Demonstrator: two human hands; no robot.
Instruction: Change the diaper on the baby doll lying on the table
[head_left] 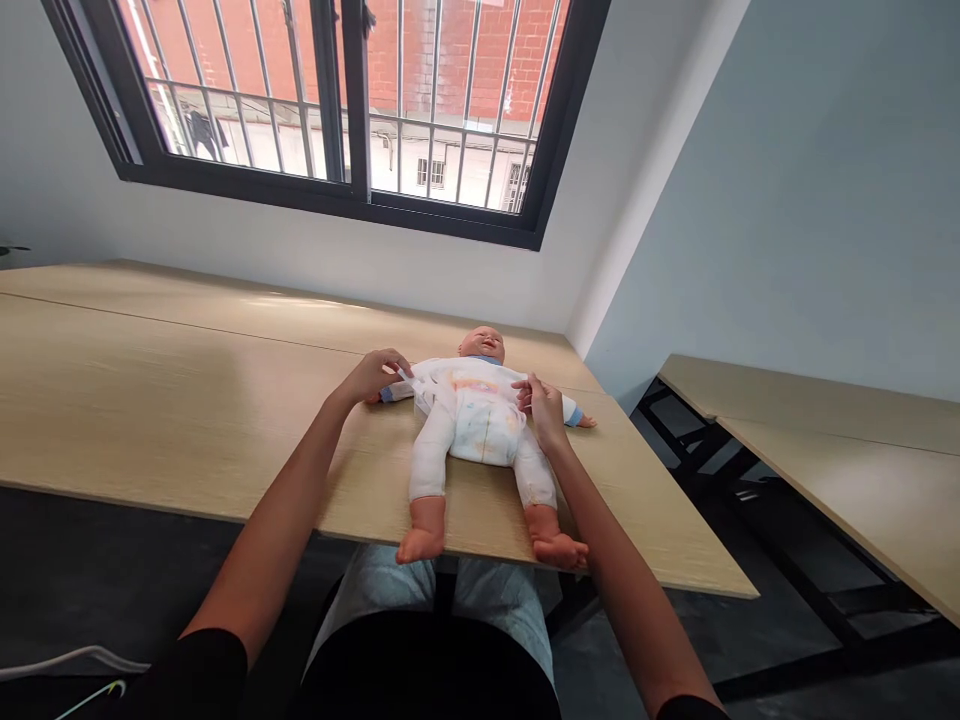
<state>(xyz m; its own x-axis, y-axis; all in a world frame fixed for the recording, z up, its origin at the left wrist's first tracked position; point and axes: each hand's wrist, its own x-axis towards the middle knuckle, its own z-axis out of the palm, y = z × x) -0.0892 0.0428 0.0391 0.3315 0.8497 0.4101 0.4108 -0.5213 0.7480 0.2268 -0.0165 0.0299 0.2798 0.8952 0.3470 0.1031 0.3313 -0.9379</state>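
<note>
A baby doll (pixel 487 343) lies on its back on the wooden table, head toward the window and bare feet at the near edge. It wears a white top with blue cuffs, and a diaper (pixel 484 432) with faint coloured prints covers its hips. My left hand (pixel 377 374) pinches a thin white diaper tab drawn out at the doll's hip on the left. On the opposite side, my right hand (pixel 541 405) rests at the doll's waist with bent fingers. Whether those fingers grip the diaper edge or the top is hard to see.
The table (pixel 187 400) runs far to the left and ends just right of the doll. A second table (pixel 847 430) stands at the right across a gap. Behind is a wall with a barred window (pixel 352 110). A white cable (pixel 75 657) lies at lower left.
</note>
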